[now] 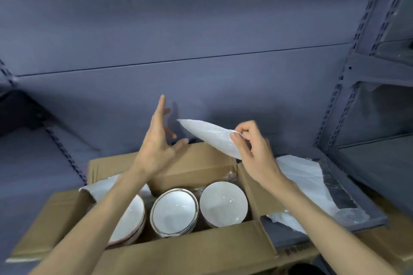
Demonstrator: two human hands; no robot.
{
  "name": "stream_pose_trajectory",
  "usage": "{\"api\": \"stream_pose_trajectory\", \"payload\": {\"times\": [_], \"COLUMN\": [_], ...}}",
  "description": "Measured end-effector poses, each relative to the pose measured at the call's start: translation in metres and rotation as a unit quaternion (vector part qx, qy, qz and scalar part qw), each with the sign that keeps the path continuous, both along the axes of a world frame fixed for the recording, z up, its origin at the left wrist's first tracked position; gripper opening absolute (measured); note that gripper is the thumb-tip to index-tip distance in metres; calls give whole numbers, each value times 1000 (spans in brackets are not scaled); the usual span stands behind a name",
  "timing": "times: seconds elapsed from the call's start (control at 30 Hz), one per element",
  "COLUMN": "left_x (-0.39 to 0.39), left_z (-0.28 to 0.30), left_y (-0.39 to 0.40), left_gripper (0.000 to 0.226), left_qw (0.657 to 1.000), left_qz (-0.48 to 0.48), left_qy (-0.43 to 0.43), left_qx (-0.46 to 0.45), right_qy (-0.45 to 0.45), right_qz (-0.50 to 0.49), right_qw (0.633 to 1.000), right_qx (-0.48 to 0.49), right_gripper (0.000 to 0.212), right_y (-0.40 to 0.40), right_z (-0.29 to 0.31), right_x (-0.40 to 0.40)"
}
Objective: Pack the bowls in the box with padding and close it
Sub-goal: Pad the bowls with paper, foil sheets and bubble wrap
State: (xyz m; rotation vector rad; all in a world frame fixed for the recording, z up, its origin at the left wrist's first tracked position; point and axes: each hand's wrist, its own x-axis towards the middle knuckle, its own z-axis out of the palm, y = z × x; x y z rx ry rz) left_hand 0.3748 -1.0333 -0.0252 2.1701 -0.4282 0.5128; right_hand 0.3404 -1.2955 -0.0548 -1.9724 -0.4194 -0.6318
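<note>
An open cardboard box [196,250] stands before me with its flaps spread outward. Three stacks of white bowls sit inside: a left stack [130,219] partly hidden by my forearm, a middle stack [173,212] and a right stack [223,203]. My right hand [252,147] pinches a white foam padding sheet [210,136] above the box's far flap. My left hand [157,140] hovers open beside the sheet's free tip, fingers spread, touching nothing.
More white padding sheets [301,183] lie on a dark tray [348,198] to the right of the box. Another sheet [100,187] drapes over the left flap. Grey metal shelving [357,69] rises on the right, with a grey wall behind.
</note>
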Motion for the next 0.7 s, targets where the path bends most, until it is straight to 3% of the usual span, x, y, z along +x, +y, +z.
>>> {"api": "stream_pose_trajectory", "payload": {"times": [0.1,0.27,0.4,0.47,0.6,0.7], "left_x": [-20,-36,-41,-41,-42,-45], "left_z": [8,5,-10,-19,-36,-44], "left_y": [35,70,83,85,86,87], "left_gripper": [112,15,13,11,5,14], "left_qw": [1000,990,986,983,971,956], "left_qz": [-1,84,85,74,45,61], "left_qy": [17,-24,-33,-29,7,23], "left_qx": [-9,115,142,168,236,287], "right_qy": [-7,-11,46,52,98,103], "right_qz": [66,82,61,34,30,28], "right_qw": [998,995,982,969,957,947], "right_qx": [-8,-52,-175,-241,-270,-304], "right_gripper": [14,10,22,8,11,8], "right_y": [36,73,82,85,93,98], "right_z": [1,-4,-18,-23,-29,-35], "right_x": [2,10,14,16,13,8]}}
